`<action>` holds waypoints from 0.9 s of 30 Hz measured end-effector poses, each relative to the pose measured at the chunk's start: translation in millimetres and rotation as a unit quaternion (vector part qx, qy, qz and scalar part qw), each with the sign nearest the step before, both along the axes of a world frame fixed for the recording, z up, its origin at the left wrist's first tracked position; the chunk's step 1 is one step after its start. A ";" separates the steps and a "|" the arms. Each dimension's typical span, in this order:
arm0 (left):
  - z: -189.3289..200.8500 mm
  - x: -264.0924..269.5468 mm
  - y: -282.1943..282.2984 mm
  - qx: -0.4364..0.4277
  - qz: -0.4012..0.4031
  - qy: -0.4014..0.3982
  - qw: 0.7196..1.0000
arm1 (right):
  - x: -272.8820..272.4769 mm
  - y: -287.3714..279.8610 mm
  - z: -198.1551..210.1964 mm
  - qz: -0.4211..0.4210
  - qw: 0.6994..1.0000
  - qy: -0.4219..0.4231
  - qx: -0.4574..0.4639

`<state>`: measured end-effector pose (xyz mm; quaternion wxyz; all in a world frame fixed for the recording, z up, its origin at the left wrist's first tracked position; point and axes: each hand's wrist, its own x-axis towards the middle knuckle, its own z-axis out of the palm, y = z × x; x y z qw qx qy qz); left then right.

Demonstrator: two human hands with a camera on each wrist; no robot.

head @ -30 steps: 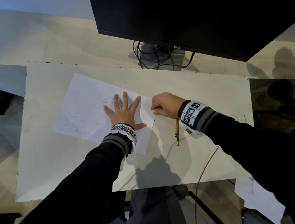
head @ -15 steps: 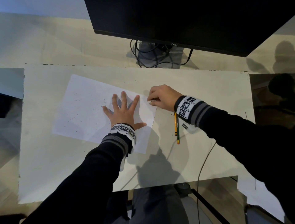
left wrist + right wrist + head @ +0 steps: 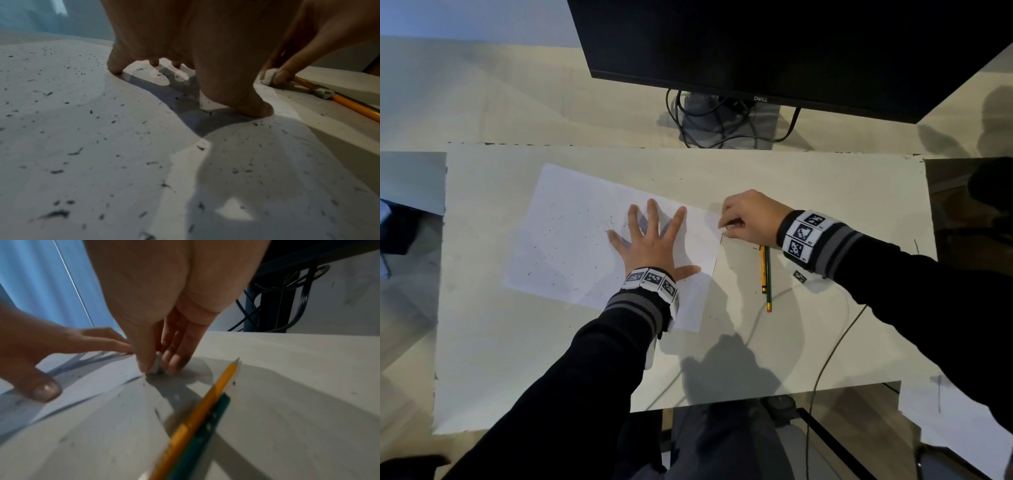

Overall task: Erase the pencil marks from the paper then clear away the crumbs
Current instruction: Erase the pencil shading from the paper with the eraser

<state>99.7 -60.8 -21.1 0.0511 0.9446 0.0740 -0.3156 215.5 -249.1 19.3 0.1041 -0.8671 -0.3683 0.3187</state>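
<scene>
Head view first: the left hand lies flat on the paper, fingers spread wide and straight, thumb out to the side, pinning the sheet to the white board. And over at the paper's right edge, the right hand is curled, fingertips down, pinching a small white eraser right against that edge. Crumbs, dark little specks, are scattered all across the sheet, mostly left of the flat hand.

Left wrist camera gets in low: fingertips planted on the paper, crumbs everywhere around them, and the eraser held between the other hand's fingertips at the far right. Right wrist camera confirms it, thumb and fingers closed around the eraser, its bottom touching the surface at the sheet's border.

Just beside that hand, two pencils lie side by side on the board, one yellow, one green. Behind it all, a black monitor with cables tangled at its stand.
</scene>
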 end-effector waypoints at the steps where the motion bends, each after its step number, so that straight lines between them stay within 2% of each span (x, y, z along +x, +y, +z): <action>1: 0.3 0.3 0.0 0.001 -0.001 0.000 1.000 | 1.8 3.2 1.7 0.007 1.000 0.000 -0.012; 7: 2.3 1.0 0.3 -0.002 -0.002 0.005 1.000 | -2.7 9.6 -1.3 -0.029 0.999 -0.033 0.032; 12: 4.0 0.5 -0.5 -0.005 0.001 -0.003 1.000 | -11.2 -6.2 3.1 -0.033 0.999 -0.012 -0.025; 15: 2.7 0.5 -0.4 -0.003 0.002 -0.002 1.000 | -27.3 12.8 -0.9 -0.112 0.993 -0.031 0.035; 18: 2.5 0.9 -0.4 0.001 0.000 0.000 1.000 | -41.9 17.6 -12.1 -0.170 0.984 -0.015 0.047; 22: 4.4 0.8 -0.4 -0.001 0.000 0.003 1.000 | -34.8 10.0 -21.6 -0.291 0.954 -0.035 0.063; 27: 3.0 1.0 -0.5 0.005 -0.001 0.000 1.000 | -53.7 37.2 -14.3 -0.276 0.955 -0.038 0.099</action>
